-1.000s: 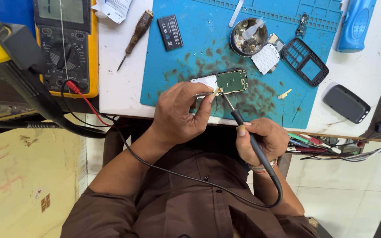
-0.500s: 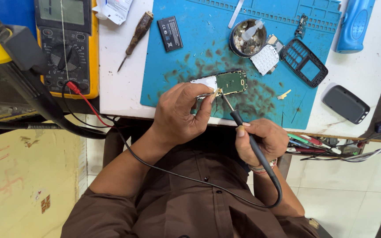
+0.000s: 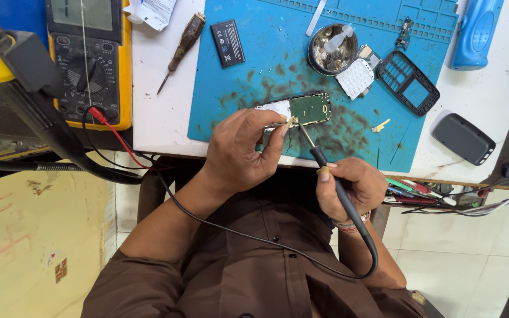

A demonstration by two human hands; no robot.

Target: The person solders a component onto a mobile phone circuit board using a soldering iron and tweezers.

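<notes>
A small green phone circuit board [image 3: 306, 109] lies on the stained blue work mat [image 3: 254, 82]. My left hand [image 3: 243, 150] rests at the board's near left end and pinches a thin pale strip between thumb and forefinger. My right hand [image 3: 351, 187] grips a black soldering iron [image 3: 331, 176] like a pen. Its metal tip points up to the board's near edge, beside my left fingertips. The iron's black cord loops down across my brown shirt.
A yellow multimeter [image 3: 86, 59] with a red lead sits at left, next to a screwdriver [image 3: 181, 50] and a black battery [image 3: 228, 42]. A metal dish [image 3: 332, 50], white keypad [image 3: 356, 78], black phone frame [image 3: 409, 81], back cover [image 3: 463, 138] and blue object [image 3: 475, 32] lie right.
</notes>
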